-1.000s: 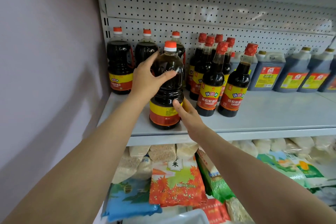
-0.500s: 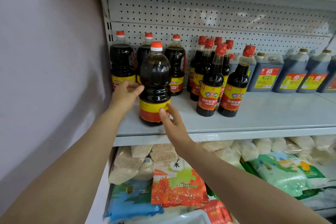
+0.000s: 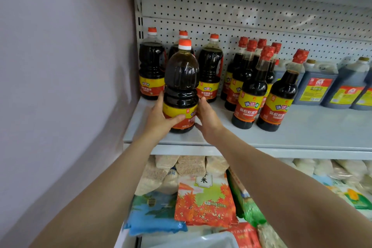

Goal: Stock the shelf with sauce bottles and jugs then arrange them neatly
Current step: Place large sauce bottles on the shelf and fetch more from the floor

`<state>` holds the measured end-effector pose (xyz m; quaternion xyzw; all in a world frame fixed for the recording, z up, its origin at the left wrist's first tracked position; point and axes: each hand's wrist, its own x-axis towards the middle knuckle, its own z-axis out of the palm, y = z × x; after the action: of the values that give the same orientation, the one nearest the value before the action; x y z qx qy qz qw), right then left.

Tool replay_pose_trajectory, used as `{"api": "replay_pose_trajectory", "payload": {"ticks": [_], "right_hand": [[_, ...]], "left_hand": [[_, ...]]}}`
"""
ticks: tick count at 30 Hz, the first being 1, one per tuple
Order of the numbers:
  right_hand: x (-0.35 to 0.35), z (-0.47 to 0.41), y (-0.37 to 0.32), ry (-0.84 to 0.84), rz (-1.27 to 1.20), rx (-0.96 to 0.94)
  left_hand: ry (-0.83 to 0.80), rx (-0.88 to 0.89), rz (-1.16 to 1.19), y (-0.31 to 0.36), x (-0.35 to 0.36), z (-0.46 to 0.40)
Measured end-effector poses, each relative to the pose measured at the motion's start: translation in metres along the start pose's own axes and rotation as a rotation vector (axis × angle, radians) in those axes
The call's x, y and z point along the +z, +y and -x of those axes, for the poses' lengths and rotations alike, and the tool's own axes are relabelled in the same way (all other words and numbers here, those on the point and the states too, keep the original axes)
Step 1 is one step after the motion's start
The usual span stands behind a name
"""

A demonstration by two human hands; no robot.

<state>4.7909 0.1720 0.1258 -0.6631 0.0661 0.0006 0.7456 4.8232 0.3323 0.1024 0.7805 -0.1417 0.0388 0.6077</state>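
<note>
A large dark sauce bottle [image 3: 181, 78] with an orange cap stands upright on the grey shelf [image 3: 302, 133], near its left front. My left hand [image 3: 159, 121] grips its labelled base from the left, thumb across the front. My right hand [image 3: 208, 119] holds the base from the right. Three matching large bottles [image 3: 151, 66] stand in a row behind it. To the right is a cluster of slim red-capped bottles [image 3: 251, 88], then blue-grey jugs [image 3: 318, 84] along the back.
A pale wall [image 3: 60, 86] closes the shelf's left end. A pegboard back panel [image 3: 241, 6] rises behind, with another shelf above. Below lie bags of rice and grain [image 3: 203, 199].
The held bottle has shifted left and back on the shelf, and turned so its label faces more forward. My left hand dropped from the bottle's shoulder to its base; both hands now clasp it.
</note>
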Motion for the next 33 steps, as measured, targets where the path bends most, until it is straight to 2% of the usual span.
{"api": "replay_pose_trajectory", "payload": {"ticks": [5, 10, 14, 17, 22, 27, 33], "right_hand": [[0.010, 0.007, 0.011, 0.075, -0.024, -0.056], [0.004, -0.004, 0.011, 0.047, 0.177, -0.066], [0.008, -0.009, 0.023, 0.034, 0.129, -0.075], [0.012, -0.016, 0.033, 0.035, 0.218, -0.141], [0.028, -0.037, 0.048, 0.037, 0.466, -0.247], [0.032, -0.046, 0.050, -0.001, 0.425, -0.289], [0.047, -0.072, 0.058, -0.060, 0.479, -0.299]], "left_hand": [[0.106, -0.015, -0.210, -0.015, -0.009, -0.009], [0.043, -0.051, 0.047, -0.027, -0.028, -0.007], [0.200, 0.029, 0.156, -0.036, -0.024, -0.004], [0.308, 0.025, 0.180, -0.048, -0.033, -0.003], [0.218, 0.001, 0.221, -0.055, -0.040, -0.007], [0.188, 0.015, 0.152, -0.064, -0.046, -0.018], [0.259, 0.057, 0.106, -0.068, -0.049, -0.030]]}}
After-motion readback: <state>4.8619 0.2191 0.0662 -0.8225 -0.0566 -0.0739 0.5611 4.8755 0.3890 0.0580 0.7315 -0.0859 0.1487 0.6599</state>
